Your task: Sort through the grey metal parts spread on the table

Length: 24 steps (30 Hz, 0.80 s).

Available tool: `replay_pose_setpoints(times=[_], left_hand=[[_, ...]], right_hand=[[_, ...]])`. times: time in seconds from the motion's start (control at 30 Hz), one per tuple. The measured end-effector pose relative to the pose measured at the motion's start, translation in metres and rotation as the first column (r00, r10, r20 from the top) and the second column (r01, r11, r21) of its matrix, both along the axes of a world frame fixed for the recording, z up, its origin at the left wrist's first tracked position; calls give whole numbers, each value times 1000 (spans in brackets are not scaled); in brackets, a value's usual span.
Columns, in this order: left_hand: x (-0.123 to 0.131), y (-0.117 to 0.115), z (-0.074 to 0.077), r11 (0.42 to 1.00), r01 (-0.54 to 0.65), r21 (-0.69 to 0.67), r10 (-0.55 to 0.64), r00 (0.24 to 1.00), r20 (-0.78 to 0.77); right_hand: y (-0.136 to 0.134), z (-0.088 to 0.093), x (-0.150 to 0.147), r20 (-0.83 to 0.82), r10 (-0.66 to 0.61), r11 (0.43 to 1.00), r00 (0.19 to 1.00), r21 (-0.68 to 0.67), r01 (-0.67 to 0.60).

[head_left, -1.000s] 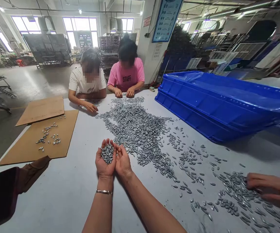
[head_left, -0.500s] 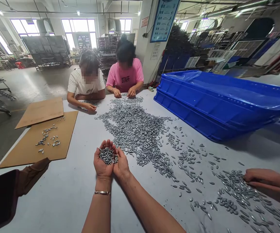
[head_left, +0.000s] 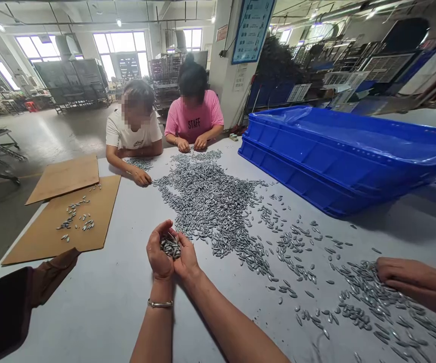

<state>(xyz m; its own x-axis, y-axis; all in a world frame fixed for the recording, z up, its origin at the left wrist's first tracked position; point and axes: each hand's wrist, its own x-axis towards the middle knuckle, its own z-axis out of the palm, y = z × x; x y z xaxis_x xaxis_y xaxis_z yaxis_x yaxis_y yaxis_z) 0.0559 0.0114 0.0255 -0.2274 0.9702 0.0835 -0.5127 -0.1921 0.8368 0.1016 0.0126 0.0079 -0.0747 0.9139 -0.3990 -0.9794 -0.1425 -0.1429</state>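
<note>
My left hand (head_left: pixel 158 252) and my right hand (head_left: pixel 186 258) are cupped together above the grey table (head_left: pixel 100 302), palms up. Between them lies a handful of small grey metal pieces (head_left: pixel 170 246), and the fingers of both hands curl inward around it. A thin bracelet (head_left: pixel 160 304) circles my left wrist. Just beyond my hands a wide spread of the same metal pieces (head_left: pixel 214 201) covers the table's middle and runs toward the right.
Blue crates (head_left: pixel 339 156) are stacked at the right. Cardboard sheets (head_left: pixel 66 212) at the left carry a few pieces. Two people sit at the far end sorting. Another person's hand (head_left: pixel 411 280) rests at the right, and a brown sleeve (head_left: pixel 17 297) at the left.
My fingers have curled in, closing the cupped hands more tightly around the handful. The hands sit slightly lower and nearer to me.
</note>
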Motion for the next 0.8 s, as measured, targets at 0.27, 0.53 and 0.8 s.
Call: replay_pose_setpoints(times=[0.27, 0.53, 0.8], left_hand=[[2, -6, 1, 996, 14, 90, 4, 980, -200], [11, -11, 16, 957, -205, 204, 218, 975, -47], [-16, 11, 2, 863, -485, 142, 505, 842, -188]], right_hand=[[-1, 0, 4, -153, 77, 996, 985, -34, -83], [-1, -1, 10, -332, 172, 985, 927, 54, -164], [3, -6, 17, -326, 133, 991, 936, 68, -117]])
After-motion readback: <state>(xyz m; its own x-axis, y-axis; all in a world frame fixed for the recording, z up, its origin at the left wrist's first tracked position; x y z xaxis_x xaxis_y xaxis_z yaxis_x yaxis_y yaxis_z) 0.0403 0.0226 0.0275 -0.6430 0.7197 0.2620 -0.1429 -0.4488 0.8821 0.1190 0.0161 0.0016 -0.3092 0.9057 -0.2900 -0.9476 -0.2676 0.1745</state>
